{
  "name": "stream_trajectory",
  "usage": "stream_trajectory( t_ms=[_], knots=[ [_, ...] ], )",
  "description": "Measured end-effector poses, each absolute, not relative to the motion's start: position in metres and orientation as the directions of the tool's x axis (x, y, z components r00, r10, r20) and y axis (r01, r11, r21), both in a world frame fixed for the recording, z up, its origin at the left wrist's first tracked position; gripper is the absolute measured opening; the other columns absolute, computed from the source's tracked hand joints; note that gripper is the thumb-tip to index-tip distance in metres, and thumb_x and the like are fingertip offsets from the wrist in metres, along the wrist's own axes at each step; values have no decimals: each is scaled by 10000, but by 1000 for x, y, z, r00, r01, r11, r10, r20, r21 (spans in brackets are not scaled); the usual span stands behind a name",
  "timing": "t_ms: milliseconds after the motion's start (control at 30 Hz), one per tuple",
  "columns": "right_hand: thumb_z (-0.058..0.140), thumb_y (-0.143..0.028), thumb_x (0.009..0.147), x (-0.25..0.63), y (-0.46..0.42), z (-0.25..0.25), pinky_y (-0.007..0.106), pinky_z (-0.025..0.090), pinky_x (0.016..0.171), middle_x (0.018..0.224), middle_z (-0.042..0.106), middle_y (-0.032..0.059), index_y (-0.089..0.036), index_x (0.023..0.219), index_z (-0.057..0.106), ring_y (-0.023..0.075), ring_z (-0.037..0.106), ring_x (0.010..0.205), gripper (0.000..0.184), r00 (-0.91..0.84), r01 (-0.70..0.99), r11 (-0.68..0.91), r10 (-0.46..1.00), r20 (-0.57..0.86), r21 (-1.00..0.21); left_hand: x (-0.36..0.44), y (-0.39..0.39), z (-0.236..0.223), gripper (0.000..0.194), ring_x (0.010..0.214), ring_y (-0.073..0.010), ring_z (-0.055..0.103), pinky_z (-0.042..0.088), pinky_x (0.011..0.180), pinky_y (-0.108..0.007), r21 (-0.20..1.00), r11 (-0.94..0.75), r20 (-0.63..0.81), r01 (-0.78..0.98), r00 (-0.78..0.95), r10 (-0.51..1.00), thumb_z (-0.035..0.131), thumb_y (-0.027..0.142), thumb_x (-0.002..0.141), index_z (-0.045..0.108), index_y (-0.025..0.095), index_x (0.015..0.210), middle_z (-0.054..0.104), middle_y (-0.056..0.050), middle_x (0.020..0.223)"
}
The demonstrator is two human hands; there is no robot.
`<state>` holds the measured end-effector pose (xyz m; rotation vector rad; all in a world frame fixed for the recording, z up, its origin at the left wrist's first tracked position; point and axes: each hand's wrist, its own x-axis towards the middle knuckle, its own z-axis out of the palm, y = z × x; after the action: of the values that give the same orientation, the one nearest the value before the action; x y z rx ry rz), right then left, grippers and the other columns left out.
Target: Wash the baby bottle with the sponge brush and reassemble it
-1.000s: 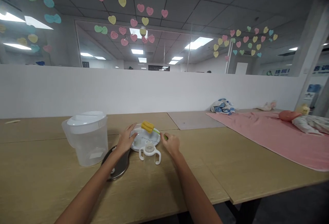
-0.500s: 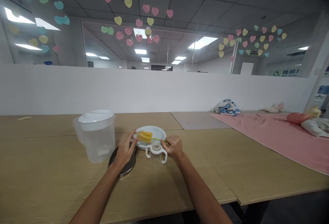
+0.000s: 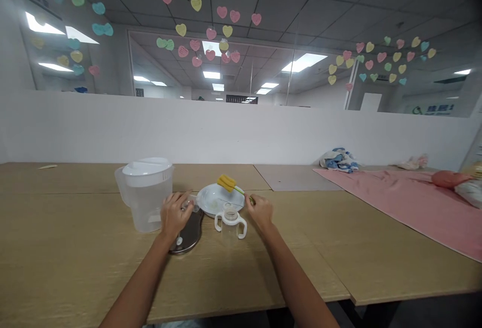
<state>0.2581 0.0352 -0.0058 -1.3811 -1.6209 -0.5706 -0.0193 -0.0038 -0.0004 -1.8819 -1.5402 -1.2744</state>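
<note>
My right hand [image 3: 260, 211] is closed on the thin green handle of a yellow sponge brush [image 3: 226, 183]. The brush's head is over the far part of a white bowl [image 3: 203, 202]. My left hand [image 3: 175, 215] has its fingers closed around a small clear plastic piece [image 3: 193, 204], perhaps a cap, above a dark metal kidney dish [image 3: 193, 231]. A small white round part [image 3: 179, 241] lies in that dish. Between my hands, in front of the bowl, stands a clear baby bottle [image 3: 230, 221] with a white two-handled ring and an uncovered mouth.
A clear lidded water jug [image 3: 147, 197] stands left of the kidney dish. On the right, a pink cloth [image 3: 380, 197] covers part of the table, with a blue-and-white bundled cloth [image 3: 339, 159] by the wall. The table's front edge runs below my forearms.
The sponge head has come away from my left hand and risen over the bowl. My left hand has moved left, keeping the clear piece. The view has shifted slightly.
</note>
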Motion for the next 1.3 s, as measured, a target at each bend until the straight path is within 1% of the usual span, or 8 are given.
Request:
stream_trajectory(
  t_ms=[100,367,533,633,800,1067,1200,1300],
  knots=[
    [389,-433,866,257,35,-5,254,154,507,523,584,41,-153,521,583,97,437,477,485,50,945,232,593,804,-229,-19,-4,2,376,885,-228,525,393,756,-328,200,-286,788,937,19,615,408,306,800,606,226,1110,618,-61,908],
    [377,-440,870,256,36,-6,258,161,500,551,611,51,-160,556,610,107,471,488,481,76,946,187,666,742,-265,-20,-4,3,310,877,-247,506,381,768,-353,111,-321,604,941,193,773,441,320,784,679,219,955,649,-74,829],
    [425,-422,867,256,40,-9,237,196,498,646,656,37,-191,824,668,121,531,532,339,10,919,272,706,708,-284,-19,-1,-2,494,956,-269,503,363,827,-371,61,-263,541,963,189,819,477,336,762,495,166,1226,636,-107,981],
    [460,-386,856,257,42,-9,220,244,510,669,652,24,-183,957,637,124,551,557,287,-1,884,334,701,713,-328,-18,1,-6,579,987,-273,508,351,855,-376,84,-228,505,970,156,849,495,327,742,406,129,1278,612,-132,1051],
    [509,-326,834,258,45,-11,207,324,588,745,655,31,-169,790,647,126,573,672,214,-75,845,441,659,748,-304,-17,5,-9,519,1043,-270,492,339,895,-381,84,-246,544,966,162,823,484,326,761,426,145,1244,582,-127,1100],
    [536,-307,840,259,49,-16,213,311,549,790,643,18,-208,759,696,98,567,640,205,-189,868,453,679,709,-202,-10,5,-8,400,998,-235,511,369,870,-373,105,-347,665,932,194,721,330,398,877,487,200,1187,601,-86,1048],
    [544,-312,834,258,44,-11,206,313,545,802,638,10,-222,764,702,92,568,645,195,-148,862,447,674,724,-240,3,-3,-3,386,1008,-226,507,359,881,-380,114,-417,658,902,246,711,319,398,889,526,205,1152,603,-76,1083],
    [527,-314,836,256,39,-6,198,334,572,813,636,23,-206,791,697,104,574,685,207,-42,829,448,648,760,-336,13,-9,-1,381,1040,-225,499,344,897,-385,108,-468,629,877,305,715,311,394,894,563,206,1109,607,-71,1102]
  ],
)
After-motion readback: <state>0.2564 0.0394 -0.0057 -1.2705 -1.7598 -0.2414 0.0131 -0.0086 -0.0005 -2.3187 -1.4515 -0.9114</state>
